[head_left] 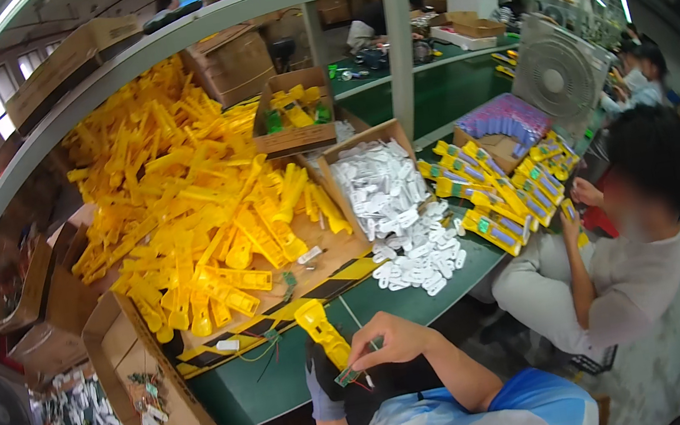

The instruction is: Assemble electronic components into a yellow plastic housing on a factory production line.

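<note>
My left hand (pixel 326 395), in a grey and dark glove, is closed around a long yellow plastic casing (pixel 319 325) held above the front edge of the bench. My bare right hand (pixel 398 337) pinches a small green circuit board (pixel 348 377) against the lower end of the casing. Thin wires and a small white connector hang from the board. Ahead of my hands, another small board with wires (pixel 271 335) and a white piece (pixel 228 345) lie by the black and yellow striped edge (pixel 284 311).
A big heap of yellow casings (pixel 170 194) fills the left of the bench. White plastic parts (pixel 380 184) spill from a box in the middle. An open cardboard box (pixel 120 360) stands at left. A co-worker (pixel 625 240) sits at right near assembled yellow units (pixel 486 191) and a fan (pixel 557 74).
</note>
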Available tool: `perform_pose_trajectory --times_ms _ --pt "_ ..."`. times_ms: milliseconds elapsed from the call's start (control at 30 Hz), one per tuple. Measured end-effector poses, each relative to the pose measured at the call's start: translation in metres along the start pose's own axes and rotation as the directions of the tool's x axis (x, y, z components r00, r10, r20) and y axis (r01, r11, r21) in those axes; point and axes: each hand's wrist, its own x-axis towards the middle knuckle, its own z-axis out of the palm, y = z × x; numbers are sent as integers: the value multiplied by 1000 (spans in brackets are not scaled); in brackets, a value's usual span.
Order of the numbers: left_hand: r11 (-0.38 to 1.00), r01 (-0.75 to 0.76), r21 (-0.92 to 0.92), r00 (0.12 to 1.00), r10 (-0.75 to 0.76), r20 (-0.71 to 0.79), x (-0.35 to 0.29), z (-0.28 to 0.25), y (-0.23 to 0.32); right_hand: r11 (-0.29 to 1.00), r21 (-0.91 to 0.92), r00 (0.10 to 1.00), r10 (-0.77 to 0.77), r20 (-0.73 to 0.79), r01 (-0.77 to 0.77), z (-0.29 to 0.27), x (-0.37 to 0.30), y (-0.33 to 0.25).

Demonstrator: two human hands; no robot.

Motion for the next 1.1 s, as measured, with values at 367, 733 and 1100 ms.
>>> perform_pose_trajectory --times_ms 367,733,1100 --pt "991 96 -98 995 -96 2 -5 4 1 946 295 891 245 -382 -133 9 27 72" --pt "996 84 -10 988 -84 -132 1 14 17 913 399 905 235 -355 -80 13 34 88" --pt "995 98 -5 992 -98 -78 -4 15 15 935 346 886 225 -406 -80 15 33 93"
